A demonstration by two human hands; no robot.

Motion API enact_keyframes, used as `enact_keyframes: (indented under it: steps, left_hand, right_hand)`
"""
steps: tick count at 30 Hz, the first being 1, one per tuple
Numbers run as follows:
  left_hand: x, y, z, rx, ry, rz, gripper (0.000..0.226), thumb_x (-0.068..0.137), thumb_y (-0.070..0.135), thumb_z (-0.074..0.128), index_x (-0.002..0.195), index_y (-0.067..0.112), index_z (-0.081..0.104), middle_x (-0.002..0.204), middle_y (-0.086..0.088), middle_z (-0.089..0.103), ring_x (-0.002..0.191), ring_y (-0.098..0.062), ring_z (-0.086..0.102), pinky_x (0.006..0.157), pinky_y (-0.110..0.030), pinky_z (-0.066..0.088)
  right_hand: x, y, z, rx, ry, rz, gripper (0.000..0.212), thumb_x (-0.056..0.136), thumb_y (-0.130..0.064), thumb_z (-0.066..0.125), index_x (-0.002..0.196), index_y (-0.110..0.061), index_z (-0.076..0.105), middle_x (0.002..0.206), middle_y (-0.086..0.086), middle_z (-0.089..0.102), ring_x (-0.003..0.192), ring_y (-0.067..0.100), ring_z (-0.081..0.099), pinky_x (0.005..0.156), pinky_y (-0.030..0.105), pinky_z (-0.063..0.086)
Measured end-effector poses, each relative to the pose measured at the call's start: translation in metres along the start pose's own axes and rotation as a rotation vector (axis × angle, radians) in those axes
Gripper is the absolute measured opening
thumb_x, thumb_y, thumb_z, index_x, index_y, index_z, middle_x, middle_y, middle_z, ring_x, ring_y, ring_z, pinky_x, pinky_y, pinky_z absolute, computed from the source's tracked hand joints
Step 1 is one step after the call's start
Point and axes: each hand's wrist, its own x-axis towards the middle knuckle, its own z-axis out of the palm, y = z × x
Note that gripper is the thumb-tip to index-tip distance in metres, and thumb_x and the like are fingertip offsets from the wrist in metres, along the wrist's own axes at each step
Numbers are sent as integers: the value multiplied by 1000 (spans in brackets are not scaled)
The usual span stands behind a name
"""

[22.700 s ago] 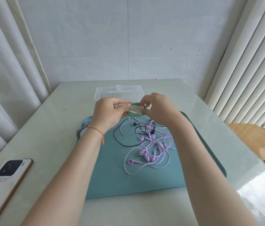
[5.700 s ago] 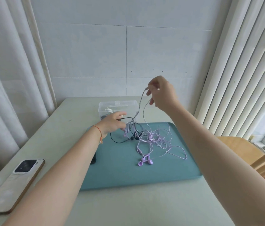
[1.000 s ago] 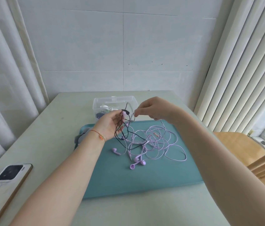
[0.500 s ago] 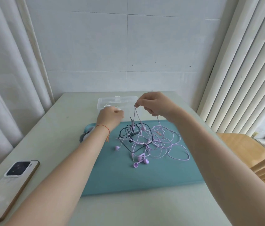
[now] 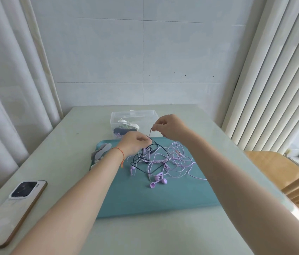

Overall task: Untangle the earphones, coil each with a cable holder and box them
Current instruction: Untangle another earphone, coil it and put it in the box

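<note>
Two thin cords, seemingly pinched: left hand [image 5: 133, 143], right hand [image 5: 170, 128].

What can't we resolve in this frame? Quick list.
- How many purple earphones make up the tangle: head view, cords overlap.
- Contents of the clear box: coiled items seen, but the left hand covers its front and the walls blur them.
- Cable holders at the mat's left edge: count unclear, left forearm hides some.
- Which cord the right hand pinches: too thin.
- Chair: cut off by the right edge.
</note>
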Motion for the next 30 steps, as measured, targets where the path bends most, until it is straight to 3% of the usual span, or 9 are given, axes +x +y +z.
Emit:
enact_keyframes:
  steps: [3, 9, 12, 16, 19, 22, 27, 30]
  left_hand:
    - [1, -2, -2, -25, 13, -9, 16, 88, 28, 69, 99, 18, 74, 91, 0, 72, 84, -11, 63, 77, -21, 48]
    - [8, 1, -6, -48, -19, 32, 14, 85, 29, 69, 98, 23, 73, 90, -1, 76, 78, -12, 68, 95, -34, 50]
    - [8, 5, -9, -88, -30, 31, 17, 82, 29, 73, 99, 24, 72, 91, -1, 75, 85, -14, 69, 95, -34, 49]
    - [4, 4, -11, -42, -157, 3, 31, 79, 17, 73, 108, 25, 65, 90, 0, 70, 89, -16, 65, 93, -32, 46]
    - [2, 1, -8, -39, -116, -9, 24, 83, 11, 68, 106, 19, 68, 90, -2, 74, 86, -16, 65, 85, -29, 45]
    - [1, -1, -7, -91, -81, -4, 16, 86, 15, 69, 102, 18, 71, 88, -1, 76, 89, -15, 69, 91, -29, 48]
    - [5, -12, -7, -88, 10, -101, 15, 90, 14, 64, 103, 14, 71, 75, 9, 75, 66, -7, 68, 82, -34, 49]
    - [8, -18, -7, -71, 56, -163, 21, 84, 6, 65, 100, 17, 72, 90, 11, 72, 87, -12, 70, 96, -35, 50]
  right_hand:
    - [4, 3, 2, 83, 135, -33, 18, 90, -25, 58, 76, -23, 69, 51, -6, 49, 43, 12, 40, 46, 22, 31]
    - [8, -1, 1, 307, 162, -80, 19, 83, -18, 54, 69, -20, 66, 50, -3, 51, 44, 13, 39, 49, 23, 33]
    - [12, -3, -2, 341, 227, -78, 18, 85, -21, 54, 71, -23, 65, 53, -2, 52, 47, 14, 42, 51, 24, 35]
    - [12, -3, -5, 320, 223, -44, 19, 86, -18, 54, 70, -22, 64, 52, -2, 49, 43, 11, 40, 45, 20, 32]
    - [10, -4, -6, 360, 200, -16, 21, 83, -15, 50, 66, -18, 62, 50, -2, 48, 45, 13, 39, 45, 21, 29]
    - [9, -3, -7, 336, 215, 33, 21, 80, -16, 49, 61, -16, 58, 50, -2, 49, 47, 16, 39, 47, 22, 29]
    - [7, 2, -12, 306, 337, 83, 17, 71, -26, 45, 65, -11, 53, 61, 7, 44, 59, 17, 37, 59, 28, 29]
    - [6, 3, -19, 330, 422, 72, 24, 70, -26, 44, 69, -4, 54, 63, 7, 44, 61, 16, 35, 59, 28, 27]
